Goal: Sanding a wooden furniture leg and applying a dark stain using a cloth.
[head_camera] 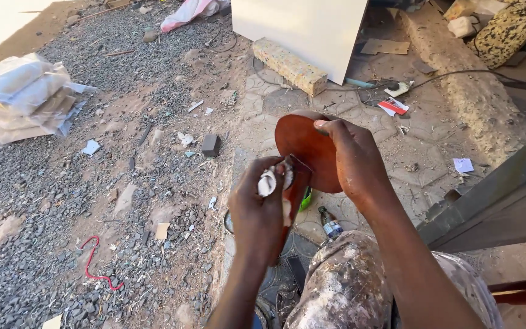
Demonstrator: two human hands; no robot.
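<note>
My right hand (354, 161) grips a round reddish-brown wooden piece (302, 143) by its far edge, holding it up over the ground. My left hand (257, 210) is closed on a crumpled white cloth (268, 181) and presses it against the narrower lower part of the same wooden piece (293, 195). My paint-stained trouser knee (348, 280) sits just below both hands.
A small glass bottle (330, 223) and a green object (306, 200) lie on the paving under the hands. Gravel with scraps, a red cord (95, 262), a dark block (211, 145), wrapped bundles (22, 97), a white board (302, 30) and a stone block (288, 66) surround the spot.
</note>
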